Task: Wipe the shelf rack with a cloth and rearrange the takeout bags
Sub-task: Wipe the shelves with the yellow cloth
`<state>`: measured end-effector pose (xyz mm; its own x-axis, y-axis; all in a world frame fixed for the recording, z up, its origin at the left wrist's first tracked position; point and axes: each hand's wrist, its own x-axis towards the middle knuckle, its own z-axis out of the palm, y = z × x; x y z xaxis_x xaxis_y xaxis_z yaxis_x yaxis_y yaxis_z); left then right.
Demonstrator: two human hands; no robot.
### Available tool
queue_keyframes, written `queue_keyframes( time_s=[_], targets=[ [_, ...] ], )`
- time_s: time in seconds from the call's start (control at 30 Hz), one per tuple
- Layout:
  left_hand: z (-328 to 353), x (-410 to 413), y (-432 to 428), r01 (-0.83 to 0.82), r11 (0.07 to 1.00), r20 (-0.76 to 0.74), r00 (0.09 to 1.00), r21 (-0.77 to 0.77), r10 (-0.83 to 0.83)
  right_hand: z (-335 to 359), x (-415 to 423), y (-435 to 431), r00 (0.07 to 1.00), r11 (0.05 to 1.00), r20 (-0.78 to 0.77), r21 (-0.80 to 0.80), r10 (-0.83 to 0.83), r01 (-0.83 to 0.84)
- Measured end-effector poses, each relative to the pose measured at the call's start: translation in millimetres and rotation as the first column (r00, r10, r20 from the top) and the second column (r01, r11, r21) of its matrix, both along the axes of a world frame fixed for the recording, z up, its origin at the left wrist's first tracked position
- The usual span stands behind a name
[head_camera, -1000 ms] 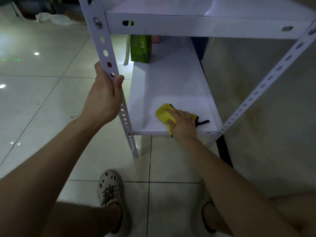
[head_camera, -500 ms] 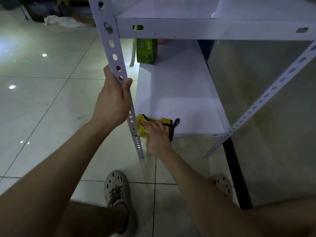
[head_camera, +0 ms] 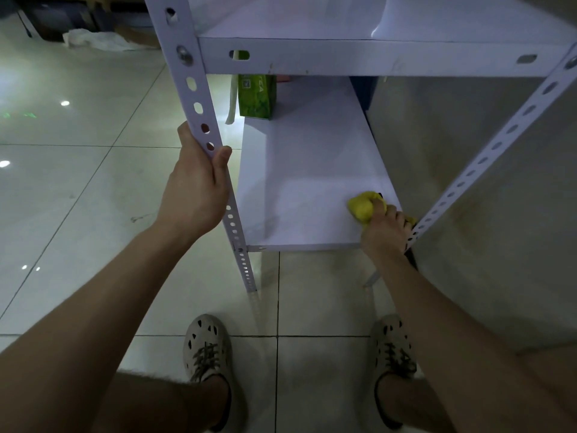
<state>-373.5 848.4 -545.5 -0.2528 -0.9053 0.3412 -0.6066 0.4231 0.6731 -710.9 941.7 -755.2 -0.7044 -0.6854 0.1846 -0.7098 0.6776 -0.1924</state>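
Cloth: yellow cloth [head_camera: 362, 209], bunched on the lower shelf [head_camera: 306, 182], at its front right corner.
Right hand: right hand [head_camera: 385, 231] grips the cloth, fingers curled over it, pressing it to the board.
Left hand: left hand [head_camera: 196, 189] wraps around the front left perforated upright [head_camera: 199, 114].
Far end: green tea box [head_camera: 256, 95] stands on the lower shelf's back left.
Floor: pale tiles [head_camera: 78, 182]; two perforated clogs [head_camera: 206, 346] below.

head-worn, looking down, near shelf rack [head_camera: 312, 189]
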Motion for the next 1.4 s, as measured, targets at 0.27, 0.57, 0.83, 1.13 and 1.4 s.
queue_keyframes(
  time_s=[0.27, 0.57, 0.83, 1.13, 1.4],
  targets=[
    [-1, -2, 2, -0.034, 0.999, -0.015, 0.999, 0.006, 0.035, 29, 91, -127, 0.863, 0.875, 0.209, 0.055, 0.460, -0.480],
    [-3, 0, 2, -0.035, 0.999, 0.008, 0.999, -0.020, 0.035, 12, 88, -174, 0.808, 0.819, 0.158, -0.013, 0.568, -0.573],
    [-5, 1, 2, -0.027, 0.999, 0.005, 1.000, -0.025, 0.028, 10, -37, -93, 0.978, 0.997, 0.193, 0.053, -0.074, 0.065],
    [-4, 3, -1, -0.003, 1.000, -0.005, 1.000, 0.008, 0.003, 5, 114, -47, 0.849, 0.851, 0.068, -0.002, 0.524, -0.525],
    [-7, 0, -4, 0.027, 1.000, -0.052, 0.998, 0.004, -0.027, 33, 114, -36, 0.963, 0.986, 0.229, 0.045, 0.144, -0.159]
  ],
)
